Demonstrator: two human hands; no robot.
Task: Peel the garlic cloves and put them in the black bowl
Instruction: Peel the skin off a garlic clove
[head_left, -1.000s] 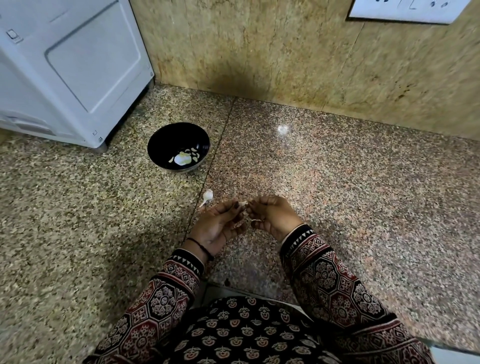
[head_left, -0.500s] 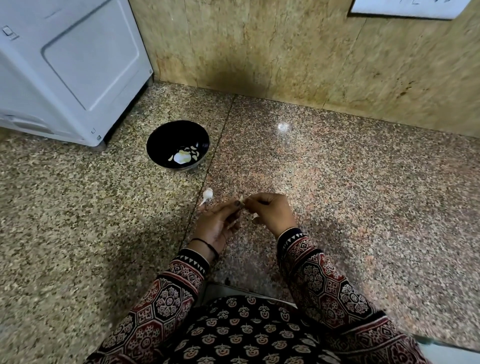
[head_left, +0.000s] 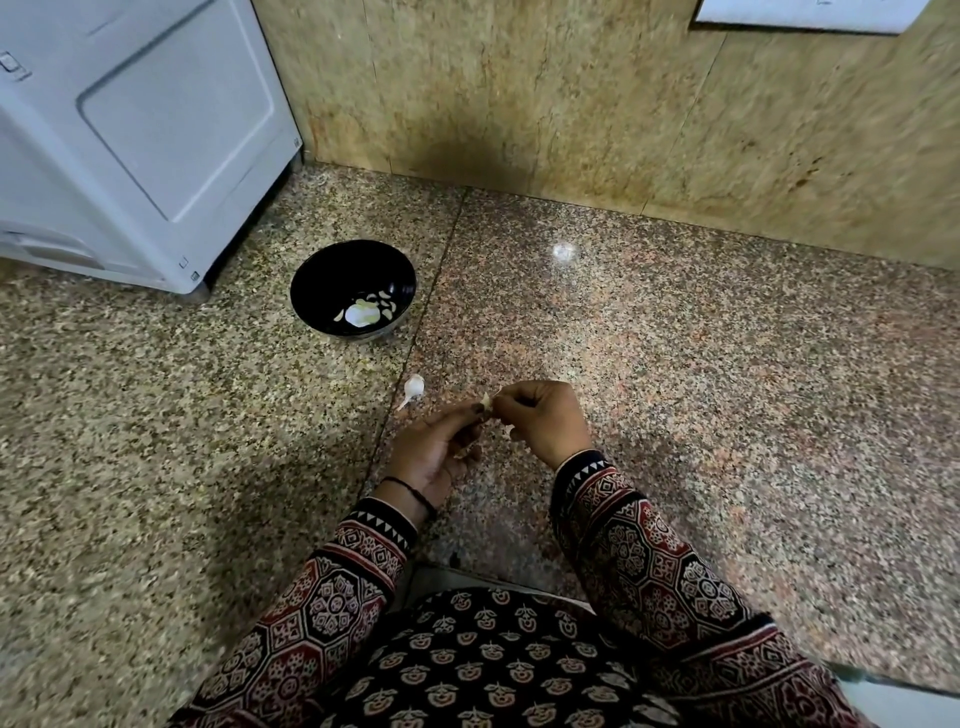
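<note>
A black bowl (head_left: 322, 280) stands on the speckled floor, with several peeled garlic cloves (head_left: 385, 305) and a pale patch in its bottom. Just below it a white garlic piece with a stem (head_left: 414, 388) lies loose on the floor. Close in front of me my left hand (head_left: 434, 452) holds a garlic clove (head_left: 486, 401) at its fingertips. My right hand (head_left: 545, 421) pinches the skin of that clove from the right, and the two hands touch. A scrap of white skin (head_left: 508, 429) shows under the right hand.
A white appliance (head_left: 130, 130) fills the upper left, its corner near the bowl. A tan stone wall (head_left: 571, 104) runs along the back. My patterned sleeves and lap fill the bottom of the view.
My right hand has lifted and turned, tugging at the clove's skin near the left fingertips. The bowl and the loose garlic piece have stayed where they were.
</note>
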